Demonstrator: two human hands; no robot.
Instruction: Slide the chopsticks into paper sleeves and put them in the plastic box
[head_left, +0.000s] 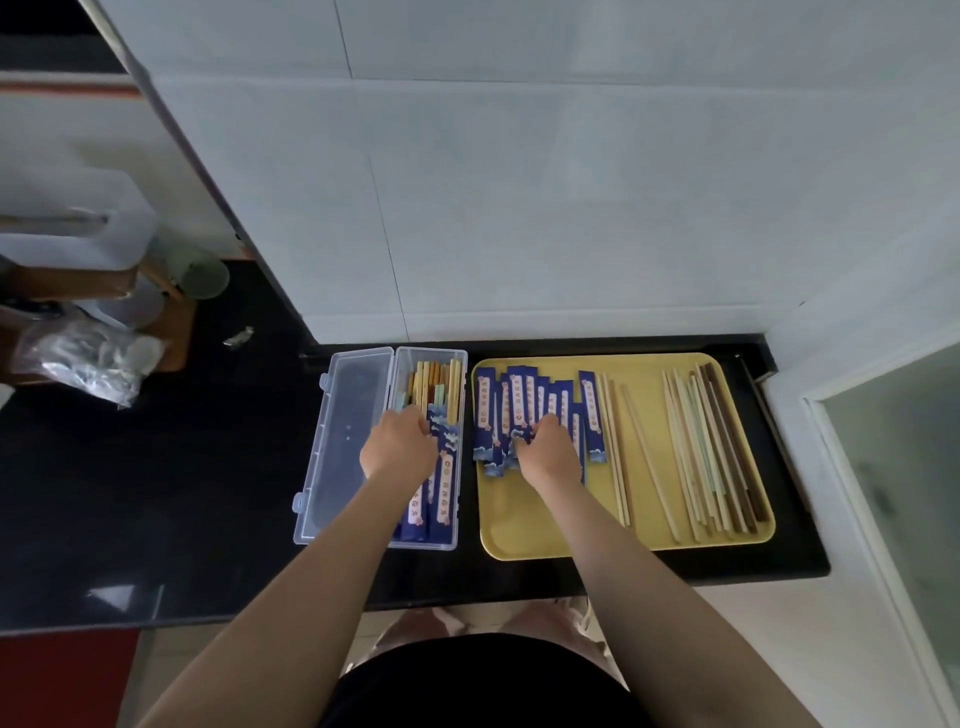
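several sleeved chopsticks (439, 467) already lying inside the plastic box (427, 543), bare ends pointing away from the body. left hand (400, 444) over that box, fingers curled down onto the sleeved set; whether gripping or only pressing, cannot tell. hinged lid (343, 441) flopped open just left of the box. right of the box, touching or nearly so, a yellow tray (550, 540). on the tray's near-box side, a loose fan of blue paper sleeves (519, 405), right hand (545, 447) down on them with fingers curled in, seemingly pinching one, though the pinch itself is hidden. further right of the box, bare chopsticks (711, 452) in pale, green and dark brown, well apart from both hands. black counter (156, 467) under everything.

likely risks: more than one sleeve lifted together, since overlapped and thin; the fan scattered by a hasty pull; a paper mouth crumpled under the fingertips, making the next insertion jam. also a sleeved set knocked askew in the box by the left hand, crowding later sets.
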